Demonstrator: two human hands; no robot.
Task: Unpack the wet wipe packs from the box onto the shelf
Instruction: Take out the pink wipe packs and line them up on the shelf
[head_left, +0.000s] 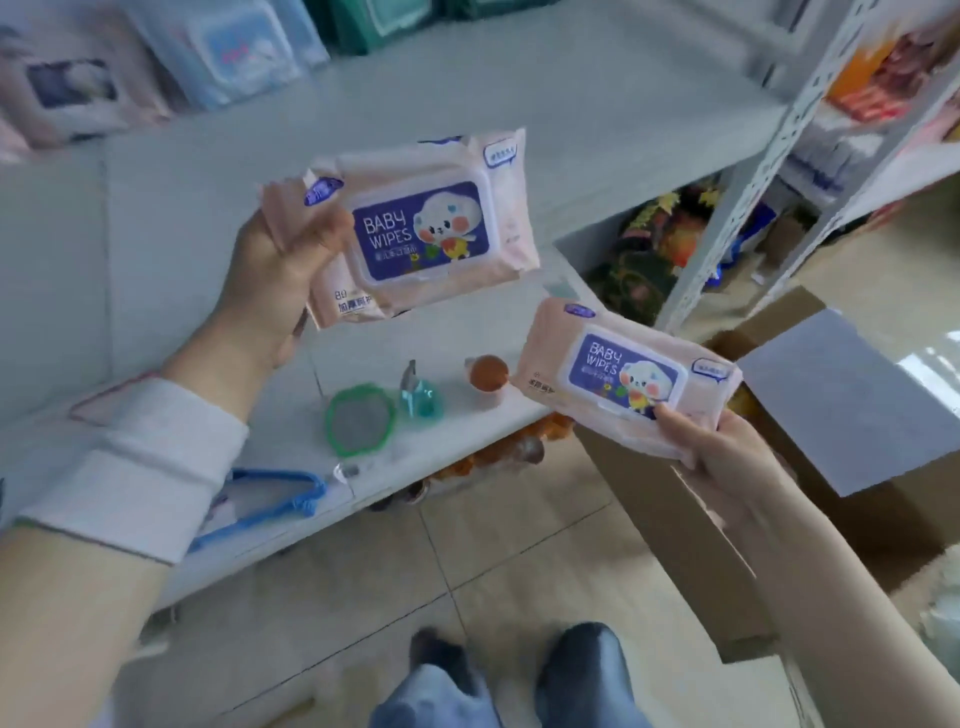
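The shelf has bare board along its front edge, likely your landing spot. The box stands open at your right. Your left hand grips one wet wipe pack by its end, held up toward that edge. Your right hand pinches a second pack near the box.

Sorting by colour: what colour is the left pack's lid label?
Dark blue label, best in head view.
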